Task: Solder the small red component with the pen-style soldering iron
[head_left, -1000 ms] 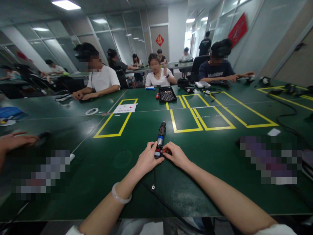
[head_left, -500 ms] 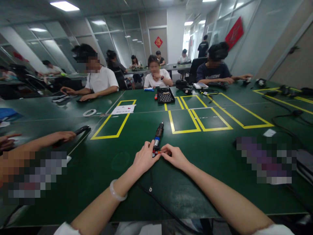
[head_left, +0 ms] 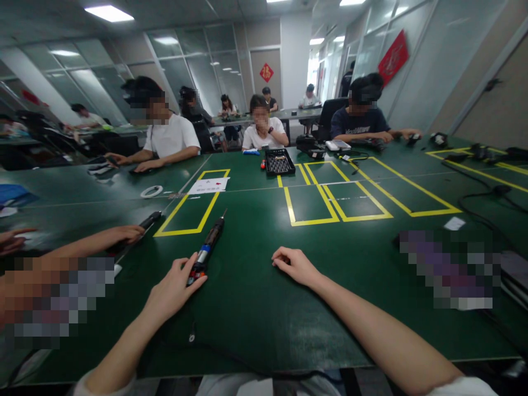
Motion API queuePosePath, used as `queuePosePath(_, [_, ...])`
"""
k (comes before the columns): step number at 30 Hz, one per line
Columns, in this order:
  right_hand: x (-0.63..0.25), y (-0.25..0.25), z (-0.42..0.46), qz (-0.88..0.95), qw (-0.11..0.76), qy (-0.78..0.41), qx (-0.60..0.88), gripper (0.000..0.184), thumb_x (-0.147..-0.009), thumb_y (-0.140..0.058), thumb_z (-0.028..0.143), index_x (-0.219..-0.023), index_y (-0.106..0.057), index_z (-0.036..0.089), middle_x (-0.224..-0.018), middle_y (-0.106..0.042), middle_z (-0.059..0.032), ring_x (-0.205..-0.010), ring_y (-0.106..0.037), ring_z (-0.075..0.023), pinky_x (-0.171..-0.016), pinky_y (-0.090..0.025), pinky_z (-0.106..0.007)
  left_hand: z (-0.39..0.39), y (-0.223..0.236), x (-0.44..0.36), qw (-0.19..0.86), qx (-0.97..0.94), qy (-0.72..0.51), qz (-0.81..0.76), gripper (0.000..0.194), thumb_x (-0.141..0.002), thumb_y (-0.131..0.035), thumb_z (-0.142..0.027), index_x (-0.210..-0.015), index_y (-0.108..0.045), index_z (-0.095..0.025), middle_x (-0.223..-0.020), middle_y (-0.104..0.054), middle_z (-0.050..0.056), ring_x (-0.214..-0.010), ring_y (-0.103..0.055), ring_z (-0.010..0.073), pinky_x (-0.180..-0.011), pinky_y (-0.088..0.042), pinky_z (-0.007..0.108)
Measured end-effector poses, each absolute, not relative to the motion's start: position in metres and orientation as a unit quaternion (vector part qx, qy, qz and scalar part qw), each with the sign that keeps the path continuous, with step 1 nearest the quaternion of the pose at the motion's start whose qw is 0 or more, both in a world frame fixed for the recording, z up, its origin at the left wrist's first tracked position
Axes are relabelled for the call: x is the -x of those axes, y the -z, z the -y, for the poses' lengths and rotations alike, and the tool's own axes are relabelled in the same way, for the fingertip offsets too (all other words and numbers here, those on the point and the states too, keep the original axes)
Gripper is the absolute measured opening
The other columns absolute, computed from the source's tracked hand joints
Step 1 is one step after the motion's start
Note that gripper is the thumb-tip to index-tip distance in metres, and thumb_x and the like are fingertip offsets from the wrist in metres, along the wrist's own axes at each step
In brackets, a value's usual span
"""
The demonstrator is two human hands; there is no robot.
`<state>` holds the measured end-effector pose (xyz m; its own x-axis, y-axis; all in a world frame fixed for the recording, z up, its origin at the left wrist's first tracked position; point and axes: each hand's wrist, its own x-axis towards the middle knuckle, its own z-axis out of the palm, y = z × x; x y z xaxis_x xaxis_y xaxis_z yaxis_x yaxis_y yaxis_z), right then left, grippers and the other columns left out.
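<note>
Head view: left hand [head_left: 173,287] grasps screwdriver [head_left: 209,242].
Right hand [head_left: 297,265], right of screwdriver, curls; cannot tell if gripping anything.

Left hand [head_left: 177,286]: gripping the rear of a dark cylindrical tool [head_left: 209,242], thin tip angled forward
Right hand [head_left: 295,264]: fingers curled, well apart from the tool
Tabletop [head_left: 247,308]: green, marked with yellow tape outlines [head_left: 315,223]
Farther across: black tray [head_left: 280,162], white card [head_left: 209,186], white ring [head_left: 152,191]
</note>
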<state>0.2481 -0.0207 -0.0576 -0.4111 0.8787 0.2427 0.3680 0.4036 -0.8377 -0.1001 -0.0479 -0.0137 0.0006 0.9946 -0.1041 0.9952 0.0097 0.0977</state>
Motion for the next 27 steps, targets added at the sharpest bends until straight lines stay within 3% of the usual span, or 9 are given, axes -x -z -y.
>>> queuePosePath(5, [-0.247, 0.059, 0.020, 0.759, 0.351, -0.360, 0.414, 0.011, -0.088, -0.053, 0.020, -0.089, -0.064, 0.018, -0.079, -0.071, -0.0018, -0.069, -0.064, -0.0145, -0.064, -0.046, -0.024, 0.046, 0.020, 0.172, 0.072, -0.688, -0.025, -0.722, 0.076, -0.080, -0.038, -0.065, -0.141, -0.036, -0.021, -0.133, -0.042, 0.016, -0.107, -0.058, 0.0323, -0.088, -0.047, 0.043])
queuePosePath(8, [-0.247, 0.061, 0.019, 0.763, 0.348, -0.356, 0.413, 0.011, -0.087, -0.054, 0.020, -0.089, -0.064, 0.018, -0.080, -0.071, -0.0020, -0.070, -0.064, -0.0147, -0.065, -0.046, -0.024, 0.045, 0.018, 0.197, 0.068, -0.675, -0.033, -0.734, 0.067, -0.081, -0.040, -0.063, -0.135, -0.041, -0.024, -0.130, -0.048, 0.012, -0.104, -0.060, 0.0302, -0.089, -0.046, 0.041])
queuePosePath(13, [-0.248, 0.064, 0.018, 0.770, 0.344, -0.345, 0.412, 0.012, -0.087, -0.054, 0.019, -0.092, -0.065, 0.019, -0.080, -0.071, -0.0018, -0.071, -0.063, -0.0145, -0.065, -0.045, -0.024, 0.051, 0.007, 0.192, -0.067, -0.685, -0.029, -0.725, 0.053, -0.079, -0.046, -0.057, -0.122, -0.048, -0.026, -0.127, -0.055, 0.008, -0.109, -0.054, 0.0338, -0.088, -0.044, 0.046])
queuePosePath(17, [-0.248, 0.063, 0.018, 0.770, 0.343, -0.345, 0.414, 0.011, -0.086, -0.055, 0.018, -0.091, -0.065, 0.019, -0.080, -0.071, -0.0014, -0.071, -0.063, -0.0143, -0.065, -0.044, -0.023, 0.058, 0.001, 0.174, -0.119, -0.706, 0.006, -0.698, 0.035, -0.082, -0.041, -0.051, -0.098, -0.054, -0.023, -0.120, -0.058, 0.009, -0.104, -0.055, 0.0312, -0.088, -0.044, 0.044])
queuePosePath(21, [-0.247, 0.061, 0.018, 0.771, 0.340, -0.343, 0.415, 0.010, -0.085, -0.056, 0.018, -0.090, -0.065, 0.019, -0.079, -0.070, -0.0011, -0.070, -0.062, -0.0143, -0.065, -0.043, -0.023, 0.060, -0.006, 0.152, -0.160, -0.694, 0.026, -0.702, 0.038, -0.087, -0.030, -0.047, -0.089, -0.056, -0.019, -0.101, -0.063, 0.012, -0.094, -0.058, 0.0308, -0.082, -0.044, 0.043])
queuePosePath(24, [-0.247, 0.061, 0.018, 0.772, 0.336, -0.341, 0.418, 0.011, -0.085, -0.056, 0.018, -0.090, -0.066, 0.019, -0.078, -0.069, -0.0013, -0.069, -0.060, -0.0142, -0.064, -0.042, -0.023, 0.054, -0.013, 0.119, -0.107, -0.689, -0.019, -0.717, 0.041, -0.089, -0.029, -0.049, -0.096, -0.057, -0.020, -0.094, -0.065, 0.009, -0.089, -0.061, 0.0291, -0.077, -0.045, 0.040])
queuePosePath(27, [-0.247, 0.061, 0.019, 0.772, 0.336, -0.344, 0.415, 0.011, -0.086, -0.056, 0.019, -0.089, -0.066, 0.018, -0.078, -0.069, -0.0017, -0.069, -0.060, -0.0143, -0.064, -0.042, -0.024, 0.045, -0.017, 0.068, 0.071, -0.723, -0.100, -0.680, 0.039, -0.089, -0.032, -0.051, -0.103, -0.055, -0.023, -0.096, -0.066, 0.005, -0.087, -0.063, 0.0239, -0.075, -0.046, 0.034])
